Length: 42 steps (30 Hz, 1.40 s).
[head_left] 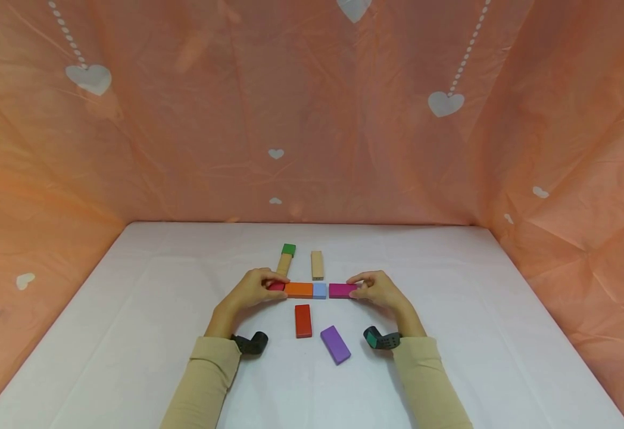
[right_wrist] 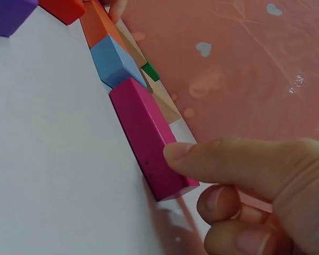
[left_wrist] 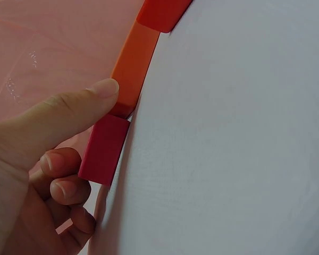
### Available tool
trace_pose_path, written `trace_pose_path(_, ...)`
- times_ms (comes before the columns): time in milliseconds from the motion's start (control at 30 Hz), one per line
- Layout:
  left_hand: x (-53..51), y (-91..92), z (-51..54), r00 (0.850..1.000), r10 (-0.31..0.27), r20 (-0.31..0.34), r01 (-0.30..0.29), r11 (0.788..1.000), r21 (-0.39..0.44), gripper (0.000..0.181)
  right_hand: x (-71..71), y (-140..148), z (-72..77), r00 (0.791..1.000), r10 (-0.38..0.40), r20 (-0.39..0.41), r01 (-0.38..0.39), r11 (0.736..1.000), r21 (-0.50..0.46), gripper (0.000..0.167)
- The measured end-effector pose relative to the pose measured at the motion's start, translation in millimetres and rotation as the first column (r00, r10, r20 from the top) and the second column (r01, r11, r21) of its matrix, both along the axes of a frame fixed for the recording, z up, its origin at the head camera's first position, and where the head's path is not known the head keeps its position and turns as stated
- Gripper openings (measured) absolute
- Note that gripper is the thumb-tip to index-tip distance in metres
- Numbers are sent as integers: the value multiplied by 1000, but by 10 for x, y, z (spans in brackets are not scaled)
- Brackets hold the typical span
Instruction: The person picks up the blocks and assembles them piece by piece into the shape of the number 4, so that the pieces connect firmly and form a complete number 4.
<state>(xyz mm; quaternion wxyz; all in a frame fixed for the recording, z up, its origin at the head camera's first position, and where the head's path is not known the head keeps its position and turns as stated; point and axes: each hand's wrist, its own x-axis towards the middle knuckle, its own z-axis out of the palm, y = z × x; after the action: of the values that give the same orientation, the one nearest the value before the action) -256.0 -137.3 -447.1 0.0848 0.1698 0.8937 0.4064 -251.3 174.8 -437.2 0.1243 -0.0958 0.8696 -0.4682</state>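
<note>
A row of blocks lies across the table: a short crimson block (left_wrist: 103,151), an orange block (head_left: 298,290), a short light blue block (head_left: 320,291) and a magenta block (head_left: 340,291). My left hand (head_left: 258,288) is at the row's left end, thumb on the near side by the crimson and orange blocks, fingers behind. At the right end my right hand (head_left: 380,292) pinches the magenta block, its thumb (right_wrist: 181,154) on the near face. In the head view a narrow gap separates the magenta block from the light blue one.
Behind the row lie a plain wooden block (head_left: 317,265) and another wooden block (head_left: 284,264) with a green block (head_left: 289,249) at its far end. Nearer are a red block (head_left: 303,321) and a tilted purple block (head_left: 336,345). Orange cloth (head_left: 312,119) hangs behind the white table (head_left: 156,268).
</note>
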Motion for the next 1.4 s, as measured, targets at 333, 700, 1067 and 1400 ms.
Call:
trace_pose_path(333, 0, 13, 3, 1000, 5, -3, -5, 1000, 1, 31, 3, -27, 0, 1000, -8, 21, 8, 1000, -1, 32)
trace_pose_path(700, -19, 12, -10, 1000, -4, -27, 4, 1000, -6, 30, 2, -56, -7, 999, -15, 47, 16, 1000, -14, 32)
trace_pose_path(1067, -5, 21, 21, 1000, 6, -12, -6, 1000, -7, 30, 9, -76, -7, 999, -22, 26, 23, 1000, -4, 31)
trace_pose_path(1400, 0, 15, 12, 1000, 5, -8, -5, 1000, -12, 31, 20, -89, 0, 999, -32, 29, 33, 999, -6, 31)
